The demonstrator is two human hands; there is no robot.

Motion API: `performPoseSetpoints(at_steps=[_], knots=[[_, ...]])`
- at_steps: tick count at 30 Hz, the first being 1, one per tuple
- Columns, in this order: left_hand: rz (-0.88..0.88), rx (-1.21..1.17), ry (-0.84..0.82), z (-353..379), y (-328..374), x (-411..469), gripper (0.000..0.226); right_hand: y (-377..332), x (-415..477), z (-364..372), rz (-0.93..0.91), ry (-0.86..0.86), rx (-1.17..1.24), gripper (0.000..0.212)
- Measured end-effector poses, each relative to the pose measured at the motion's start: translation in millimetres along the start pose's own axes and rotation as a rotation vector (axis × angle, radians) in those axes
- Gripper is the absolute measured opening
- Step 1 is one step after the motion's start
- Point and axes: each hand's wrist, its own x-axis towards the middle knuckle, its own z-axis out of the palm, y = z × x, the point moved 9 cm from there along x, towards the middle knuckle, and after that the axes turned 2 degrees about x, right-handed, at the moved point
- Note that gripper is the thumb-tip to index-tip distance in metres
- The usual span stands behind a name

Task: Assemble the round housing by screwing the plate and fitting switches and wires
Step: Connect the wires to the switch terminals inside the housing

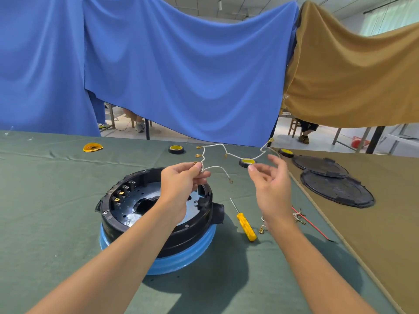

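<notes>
Round housing point(156, 214) sits open-side up on a blue ring, on the green table cloth point(45, 200). Left hand point(181, 180) raised above it, fingertips pinching the white wire harness point(217, 152), which arcs rightward in the air. Right hand point(272, 184) raised, palm inward, fingers spread and holding nothing. Yellow screwdriver point(246, 225) lies between housing and right forearm.

The left hand point(181, 180) and forearm hide part of the round housing point(156, 214) interior.
</notes>
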Motion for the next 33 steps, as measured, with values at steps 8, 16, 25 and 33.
performPoseSetpoints(at_steps=[8,16,25,33], knots=[[0.002,0.031,0.001,1,1,0,0.007,-6,-2,-11,0.003,0.251,0.006,0.019],[0.171,0.103,0.029,2,21,-8,0.008,-76,-4,64,-0.576,-0.159,-0.616,0.026],[0.274,0.294,-0.029,-27,60,-4,0.010,-80,29,132,-0.138,-0.554,-0.465,0.015],[0.292,0.651,-0.081,-78,73,5,0.010,-47,0,183,0.217,-0.729,-0.240,0.021]])
